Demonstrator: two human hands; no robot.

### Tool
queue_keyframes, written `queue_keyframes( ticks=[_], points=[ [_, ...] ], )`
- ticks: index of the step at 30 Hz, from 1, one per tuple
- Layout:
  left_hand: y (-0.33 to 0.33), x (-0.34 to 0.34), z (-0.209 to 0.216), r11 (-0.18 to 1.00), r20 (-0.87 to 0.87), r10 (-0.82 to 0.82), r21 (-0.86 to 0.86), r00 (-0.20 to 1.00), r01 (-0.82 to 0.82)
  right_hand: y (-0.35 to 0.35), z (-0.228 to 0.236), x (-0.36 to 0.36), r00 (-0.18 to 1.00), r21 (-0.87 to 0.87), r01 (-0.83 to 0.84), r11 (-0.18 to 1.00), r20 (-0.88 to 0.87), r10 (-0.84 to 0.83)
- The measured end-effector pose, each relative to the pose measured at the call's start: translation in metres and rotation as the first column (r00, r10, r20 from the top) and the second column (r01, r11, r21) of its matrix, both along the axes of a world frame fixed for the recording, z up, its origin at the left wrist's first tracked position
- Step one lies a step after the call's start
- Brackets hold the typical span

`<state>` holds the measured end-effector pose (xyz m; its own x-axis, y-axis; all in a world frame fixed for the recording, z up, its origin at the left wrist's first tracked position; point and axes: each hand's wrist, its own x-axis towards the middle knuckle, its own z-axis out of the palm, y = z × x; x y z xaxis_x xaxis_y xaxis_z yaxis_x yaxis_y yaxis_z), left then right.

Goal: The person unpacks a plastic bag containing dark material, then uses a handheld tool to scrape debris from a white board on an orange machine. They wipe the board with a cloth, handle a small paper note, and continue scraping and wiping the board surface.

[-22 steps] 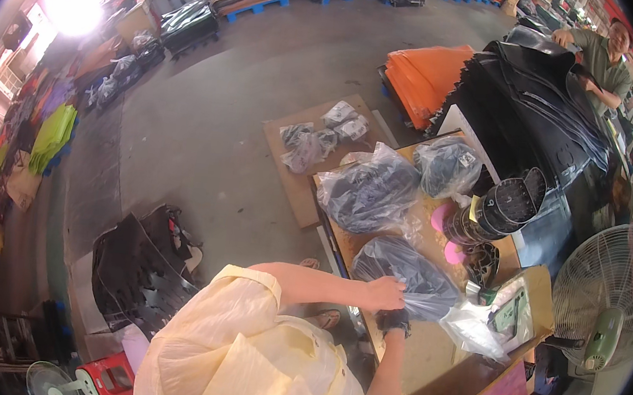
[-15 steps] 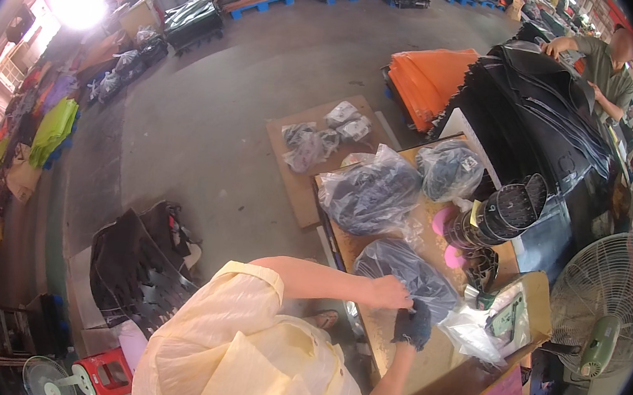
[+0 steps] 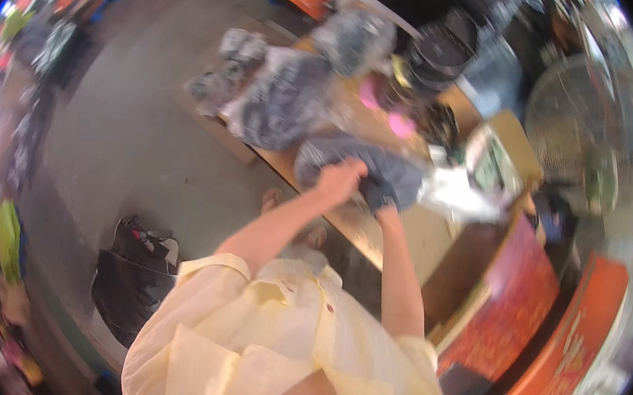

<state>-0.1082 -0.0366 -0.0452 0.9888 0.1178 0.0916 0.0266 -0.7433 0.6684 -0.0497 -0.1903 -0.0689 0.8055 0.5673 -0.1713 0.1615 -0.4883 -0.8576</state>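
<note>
A clear plastic bag filled with dark pieces lies on the near part of the cardboard-topped table, with both my hands at its near side. My bare left hand is closed on the bag's plastic. Close beside it, my right hand, in a dark knit glove, also grips the bag; motion blur and the dark contents hide its fingers in part. Just right of the hands lies white, translucent plastic. Another filled plastic bag sits farther left, and a third bag stands behind it.
Black ring-shaped parts are stacked at the back, near pink rolls. An open carton stands to the right, before a large fan. Dark sheet scraps lie at the floor's left. An orange panel curves at the right.
My view has swung, so the table sits higher and farther left in the picture. Both hands stay together at the same bag, my left hand now farther along it.
</note>
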Motion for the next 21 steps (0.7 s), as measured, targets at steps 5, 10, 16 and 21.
queue_keyframes(
  ticks=[5,10,16,21],
  points=[
    [0.025,-0.011,0.009,0.986,0.159,-0.118,0.134,0.980,0.097,-0.009,0.026,-0.009,0.950,0.206,0.021,0.978,-0.308,0.045],
    [0.030,-0.016,0.014,0.954,0.261,-0.225,0.254,0.939,0.158,-0.005,0.030,-0.003,0.970,0.044,-0.155,0.987,-0.185,0.160],
    [0.036,-0.018,0.016,0.897,0.198,-0.363,0.338,0.910,0.284,0.007,0.031,-0.016,0.960,-0.327,-0.204,0.923,0.120,0.255],
    [0.037,-0.026,0.017,0.844,0.135,-0.426,0.415,0.895,0.339,0.015,0.040,-0.025,0.971,-0.431,-0.112,0.895,0.144,0.191]
  ],
)
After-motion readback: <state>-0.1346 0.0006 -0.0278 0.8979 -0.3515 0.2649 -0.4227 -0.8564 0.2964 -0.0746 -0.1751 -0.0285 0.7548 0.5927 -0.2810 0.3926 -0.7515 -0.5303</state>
